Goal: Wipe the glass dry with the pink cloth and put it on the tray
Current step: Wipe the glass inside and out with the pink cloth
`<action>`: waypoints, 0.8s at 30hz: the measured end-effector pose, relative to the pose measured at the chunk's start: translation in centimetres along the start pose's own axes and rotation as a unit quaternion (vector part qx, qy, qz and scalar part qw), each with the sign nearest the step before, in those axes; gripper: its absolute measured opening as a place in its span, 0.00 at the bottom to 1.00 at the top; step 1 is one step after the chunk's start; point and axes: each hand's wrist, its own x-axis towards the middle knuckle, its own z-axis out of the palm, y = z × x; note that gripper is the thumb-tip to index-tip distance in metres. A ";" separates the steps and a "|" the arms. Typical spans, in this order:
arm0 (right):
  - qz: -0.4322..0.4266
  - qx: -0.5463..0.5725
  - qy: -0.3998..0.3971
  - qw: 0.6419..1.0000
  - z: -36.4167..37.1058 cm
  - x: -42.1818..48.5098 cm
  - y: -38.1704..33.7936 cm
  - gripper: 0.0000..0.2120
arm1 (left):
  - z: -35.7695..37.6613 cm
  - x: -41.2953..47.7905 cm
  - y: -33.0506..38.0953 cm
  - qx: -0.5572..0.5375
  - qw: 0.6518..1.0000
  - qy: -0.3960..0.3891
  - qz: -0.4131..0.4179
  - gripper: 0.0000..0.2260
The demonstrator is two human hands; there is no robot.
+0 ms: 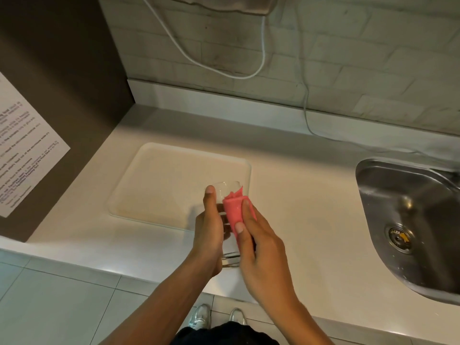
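Observation:
A clear drinking glass (pixel 227 256) is held above the counter's front edge, tilted with its mouth pointing away from me. My left hand (pixel 209 235) wraps around its left side, thumb up near the rim. My right hand (pixel 261 252) presses the pink cloth (pixel 235 210) against the glass's right side; part of the cloth folds over the rim into the mouth. The cream tray (pixel 159 180) lies flat on the white counter just behind and left of my hands, with nothing on it.
A steel sink (pixel 410 220) with a drain is set into the counter at the right. A dark panel with a printed notice (pixel 22 155) stands at the left. White cables (pixel 261 58) hang down the tiled back wall. Floor tiles and my shoes show below.

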 end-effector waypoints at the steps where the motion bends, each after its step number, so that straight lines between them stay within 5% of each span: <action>1: 0.014 0.022 0.000 1.000 -0.3 0.7 0.2 0.22 | 0.1 -0.2 -0.2 0.003 1.000 -0.001 -0.006 0.35; 4: 0.039 0.034 0.011 0.999 -0.9 2.8 0.3 0.21 | 0.5 -0.7 -0.9 -0.006 1.000 -0.016 -0.021 0.39; 8: -0.050 -0.046 -0.011 0.998 -0.2 0.6 0.1 0.24 | -0.1 -0.1 -0.2 -0.035 0.999 -0.029 -0.015 0.35; 14: 0.030 0.036 0.002 0.999 -1.6 2.7 1.3 0.21 | 0.3 -0.2 -1.0 0.002 0.998 -0.049 -0.048 0.41; 19: -0.045 -0.018 -0.009 0.999 -0.8 0.8 0.9 0.23 | 0.2 0.2 -0.3 -0.045 0.997 -0.039 -0.045 0.39; 24: 0.025 0.036 -0.003 0.999 -1.7 2.1 2.0 0.20 | 0.5 0.2 -1.3 -0.027 0.997 -0.044 -0.052 0.42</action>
